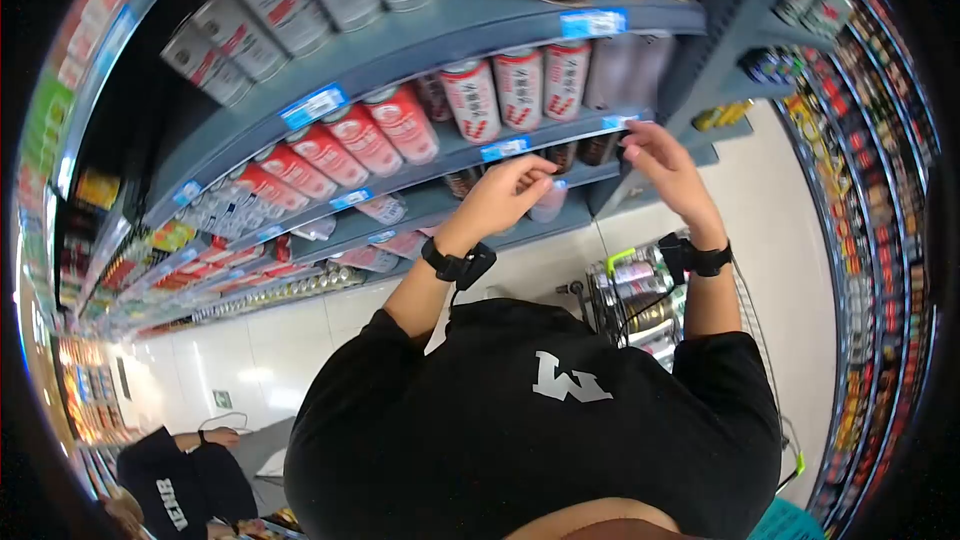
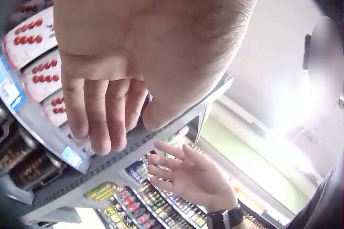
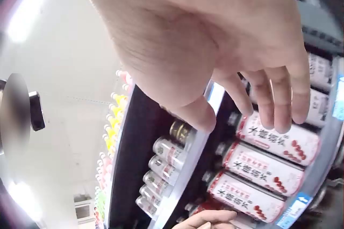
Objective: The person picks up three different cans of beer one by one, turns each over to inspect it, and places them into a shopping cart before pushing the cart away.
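Note:
In the head view my left hand (image 1: 500,196) hovers before the shelf edge with fingers loosely bent and nothing in them. To its right is my right hand (image 1: 670,172), raised by the shelf's right end, also holding nothing. Behind and above them stands a row of white and red drink cans (image 1: 520,90) printed with red berries. In the right wrist view the right hand's fingers overlap these cans (image 3: 263,167). From the left wrist the right hand (image 2: 196,178) appears with its fingers spread, while the left fingers (image 2: 97,111) hang downward near the shelf edge.
Red cans (image 1: 400,125) sit further left on the same shelf, with tall silver cans (image 1: 280,5) above. A loaded shopping cart (image 1: 640,285) stands below my right arm. Another person (image 1: 190,480) is at lower left. A stocked shelf (image 1: 870,270) curves along the right.

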A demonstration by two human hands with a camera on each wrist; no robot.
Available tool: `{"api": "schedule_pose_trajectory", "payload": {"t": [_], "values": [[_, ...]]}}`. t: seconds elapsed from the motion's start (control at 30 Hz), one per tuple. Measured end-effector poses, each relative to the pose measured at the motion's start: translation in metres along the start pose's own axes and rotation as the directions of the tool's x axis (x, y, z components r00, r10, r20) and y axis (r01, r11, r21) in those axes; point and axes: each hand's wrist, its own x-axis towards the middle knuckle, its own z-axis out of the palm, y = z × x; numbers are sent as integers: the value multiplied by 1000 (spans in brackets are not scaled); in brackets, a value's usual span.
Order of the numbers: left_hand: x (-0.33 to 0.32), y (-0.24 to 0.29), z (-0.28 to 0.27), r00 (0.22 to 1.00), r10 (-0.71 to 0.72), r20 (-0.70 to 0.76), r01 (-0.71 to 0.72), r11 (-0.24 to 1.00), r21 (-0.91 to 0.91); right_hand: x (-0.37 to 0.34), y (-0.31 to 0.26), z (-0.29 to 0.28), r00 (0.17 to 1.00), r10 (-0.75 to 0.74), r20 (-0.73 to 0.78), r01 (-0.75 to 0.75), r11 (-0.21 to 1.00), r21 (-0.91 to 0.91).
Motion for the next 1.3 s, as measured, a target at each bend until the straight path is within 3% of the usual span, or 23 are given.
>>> {"api": "schedule_pose_trajectory", "payload": {"t": [0.03, 0.13, 0.2, 0.23, 0.3, 0.33, 0.4, 0.43, 0.5, 0.63, 0.7, 0.77, 0.83, 0.9, 0.97, 1.07, 1.3], "values": [[1, 12, -14, 999, 26, -39, -25, 1000, 3, 13, -17, 4, 1000, 10, 8, -10, 1000, -5], [13, 31, -44, 992, 69, -109, -69, 998, 5, 53, -44, 17, 981, -181, -71, 173, 979, -105], [30, 41, -58, 952, 224, -209, -227, 974, 10, 81, -66, 17, 963, -230, -139, 212, 968, -134], [37, 49, -63, 951, 222, -213, -224, 974, 15, 93, -75, 15, 953, -244, -178, 218, 964, -155], [52, 71, -75, 878, 377, -293, -349, 926, 146, 118, -86, 13, 893, -378, -246, 331, 920, -211], [58, 83, -79, 845, 425, -325, -363, 902, 235, 129, -88, 14, 893, -383, -238, 340, 919, -201], [68, 100, -89, 817, 440, -372, -373, 896, 241, 152, -96, 8, 819, -494, -291, 400, 856, -327], [78, 106, -89, 796, 450, -405, -389, 893, 226, 168, -91, 5, 803, -527, -279, 474, 848, -237], [94, 114, -93, 779, 445, -442, -401, 895, 194, 187, -84, 3, 791, -537, -293, 477, 841, -254], [128, 114, -97, 698, 489, -523, -359, 871, 334, 196, -81, 8, 754, -577, -315, 460, 806, -373], [147, 109, -97, 710, 489, -506, -363, 871, 333, 197, -84, 10, 750, -568, -339, 418, 804, -423], [166, 111, -92, 716, 468, -518, -272, 871, 410, 205, -77, 14, 719, -602, -348, 439, 781, -444], [184, 114, -92, 778, 409, -476, -241, 895, 375, 199, -81, 21, 687, -628, -365, 400, 747, -531], [194, 120, -86, 775, 466, -428, -205, 824, 528, 197, -80, 24, 667, -651, -362, 378, 715, -588], [215, 112, -86, 760, 505, -408, -280, 822, 497, 199, -78, 27, 652, -665, -364, 377, 702, -605], [221, 120, -79, 816, 338, -468, -257, 939, 228, 193, -87, 36, 668, -632, -393, 336, 727, -599], [229, 118, -79, 797, 314, -516, -235, 948, 214, 190, -88, 40, 651, -643, -404, 316, 713, -625]]}}
